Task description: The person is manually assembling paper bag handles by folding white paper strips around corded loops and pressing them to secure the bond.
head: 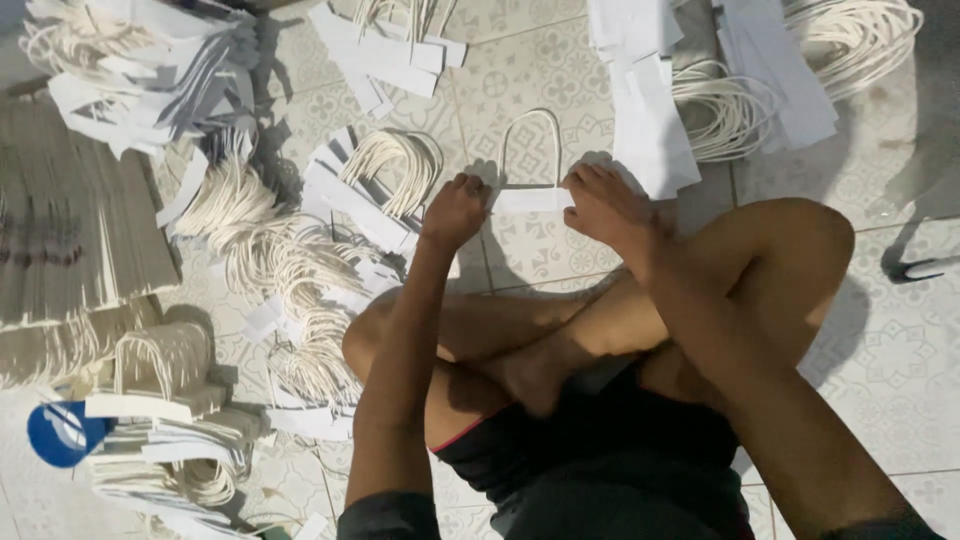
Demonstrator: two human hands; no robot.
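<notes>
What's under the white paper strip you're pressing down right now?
Patterned floor tile lies under the white strip. A cord loop runs out from its top edge. The left hand and right hand cover both ends, hiding the cord's attachment.

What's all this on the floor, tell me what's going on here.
A person sits cross-legged on the tiled floor, pressing both hands on a white paper strip with a looped cord handle. The left hand holds one end, the right hand the other. Piles of finished cord handles and loose white strips lie around.
</notes>
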